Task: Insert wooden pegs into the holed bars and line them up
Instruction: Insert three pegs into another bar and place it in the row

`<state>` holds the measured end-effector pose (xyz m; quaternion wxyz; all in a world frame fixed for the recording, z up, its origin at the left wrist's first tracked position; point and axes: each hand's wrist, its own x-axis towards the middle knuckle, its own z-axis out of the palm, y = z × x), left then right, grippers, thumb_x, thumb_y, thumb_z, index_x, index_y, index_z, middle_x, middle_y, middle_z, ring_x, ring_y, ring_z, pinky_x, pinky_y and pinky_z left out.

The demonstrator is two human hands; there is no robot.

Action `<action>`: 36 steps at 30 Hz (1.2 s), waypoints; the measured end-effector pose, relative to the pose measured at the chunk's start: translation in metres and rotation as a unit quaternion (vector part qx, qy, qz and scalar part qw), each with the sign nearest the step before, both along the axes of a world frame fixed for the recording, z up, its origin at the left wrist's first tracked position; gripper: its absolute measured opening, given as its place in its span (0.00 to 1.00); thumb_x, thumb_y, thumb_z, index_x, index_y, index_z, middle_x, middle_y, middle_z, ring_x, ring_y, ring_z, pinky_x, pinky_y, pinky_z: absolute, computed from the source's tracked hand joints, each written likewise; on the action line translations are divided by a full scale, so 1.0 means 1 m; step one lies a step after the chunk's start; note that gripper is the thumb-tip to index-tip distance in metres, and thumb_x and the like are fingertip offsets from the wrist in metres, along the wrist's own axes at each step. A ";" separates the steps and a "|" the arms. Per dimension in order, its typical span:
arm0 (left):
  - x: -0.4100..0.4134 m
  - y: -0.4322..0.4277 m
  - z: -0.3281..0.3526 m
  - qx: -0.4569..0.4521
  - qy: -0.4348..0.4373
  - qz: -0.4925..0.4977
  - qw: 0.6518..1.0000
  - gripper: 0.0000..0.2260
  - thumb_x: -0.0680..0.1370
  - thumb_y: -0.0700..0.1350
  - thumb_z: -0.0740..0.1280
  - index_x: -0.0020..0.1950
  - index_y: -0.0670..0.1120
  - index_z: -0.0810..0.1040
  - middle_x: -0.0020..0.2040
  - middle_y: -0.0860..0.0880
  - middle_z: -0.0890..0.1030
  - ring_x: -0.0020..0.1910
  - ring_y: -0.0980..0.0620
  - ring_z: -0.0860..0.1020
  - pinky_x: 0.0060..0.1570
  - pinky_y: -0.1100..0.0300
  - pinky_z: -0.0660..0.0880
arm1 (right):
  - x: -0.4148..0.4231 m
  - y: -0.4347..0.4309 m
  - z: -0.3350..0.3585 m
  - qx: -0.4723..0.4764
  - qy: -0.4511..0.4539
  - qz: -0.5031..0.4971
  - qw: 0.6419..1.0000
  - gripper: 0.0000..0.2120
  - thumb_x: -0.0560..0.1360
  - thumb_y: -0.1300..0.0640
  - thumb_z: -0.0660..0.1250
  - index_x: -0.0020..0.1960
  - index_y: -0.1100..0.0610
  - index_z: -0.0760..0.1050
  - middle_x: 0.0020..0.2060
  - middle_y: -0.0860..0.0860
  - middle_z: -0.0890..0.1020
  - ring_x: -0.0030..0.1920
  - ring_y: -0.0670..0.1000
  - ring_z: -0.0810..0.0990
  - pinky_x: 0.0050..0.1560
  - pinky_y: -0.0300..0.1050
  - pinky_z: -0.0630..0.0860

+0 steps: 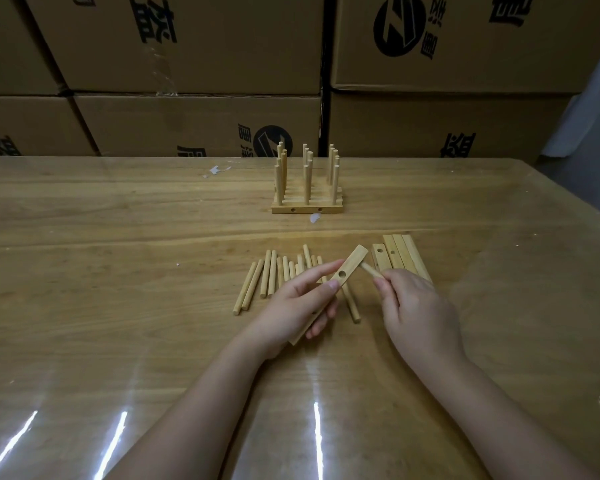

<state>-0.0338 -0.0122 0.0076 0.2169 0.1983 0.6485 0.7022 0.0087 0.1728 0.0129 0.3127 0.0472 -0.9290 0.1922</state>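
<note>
My left hand (pixel 300 308) grips a holed wooden bar (pixel 347 268), tilted up to the right above the table, with a round hole showing near its middle. My right hand (pixel 418 308) pinches a wooden peg (pixel 369 270) whose tip points at the bar's upper end. Several loose pegs (pixel 271 277) lie side by side on the table behind my left hand. Several holed bars (pixel 397 254) lie in a row behind my right hand. Farther back stands a group of bars with upright pegs (pixel 307 188), lined up against each other.
The wooden table (pixel 118 271) has a glossy clear cover. Stacked cardboard boxes (pixel 194 123) form a wall along its far edge. Small white scraps (pixel 217 169) lie on the far part of the table.
</note>
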 end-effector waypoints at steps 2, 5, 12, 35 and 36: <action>0.001 0.000 0.000 0.000 0.005 -0.004 1.000 0.20 0.76 0.51 0.64 0.68 0.57 0.72 0.35 0.49 0.75 0.27 0.56 0.71 0.26 0.66 0.70 | 0.001 -0.001 -0.001 -0.006 -0.024 -0.005 1.000 0.05 0.76 0.60 0.65 0.46 0.60 0.77 0.32 0.51 0.79 0.31 0.54 0.77 0.28 0.41 0.64; 0.001 0.000 0.000 -0.002 0.012 -0.003 1.000 0.20 0.76 0.51 0.64 0.68 0.57 0.71 0.35 0.49 0.75 0.26 0.56 0.69 0.25 0.66 0.68 | 0.001 -0.001 0.000 -0.020 -0.046 0.001 0.999 0.06 0.77 0.59 0.64 0.46 0.61 0.77 0.29 0.49 0.75 0.29 0.51 0.71 0.28 0.42 0.62; 0.001 -0.001 -0.002 0.005 0.021 -0.012 1.000 0.19 0.76 0.52 0.64 0.68 0.58 0.73 0.35 0.49 0.75 0.24 0.57 0.68 0.25 0.66 0.67 | 0.000 0.002 -0.002 -0.131 -0.084 0.035 0.987 0.08 0.78 0.56 0.61 0.44 0.56 0.77 0.23 0.44 0.68 0.26 0.44 0.69 0.26 0.41 0.59; -0.003 -0.003 -0.007 -0.008 0.025 -0.021 0.999 0.18 0.78 0.51 0.64 0.67 0.62 0.73 0.36 0.50 0.76 0.26 0.57 0.70 0.26 0.67 0.69 | -0.001 0.004 0.010 -0.359 -0.224 0.055 0.904 0.15 0.78 0.52 0.59 0.35 0.53 0.75 0.24 0.49 0.65 0.25 0.44 0.63 0.32 0.43 0.61; -0.003 -0.003 -0.008 -0.011 0.027 -0.021 0.999 0.18 0.78 0.51 0.64 0.67 0.62 0.73 0.36 0.50 0.76 0.26 0.57 0.70 0.26 0.67 0.69 | -0.001 0.003 0.010 -0.372 -0.231 0.056 0.897 0.15 0.78 0.52 0.59 0.34 0.53 0.75 0.23 0.48 0.65 0.25 0.45 0.63 0.32 0.43 0.61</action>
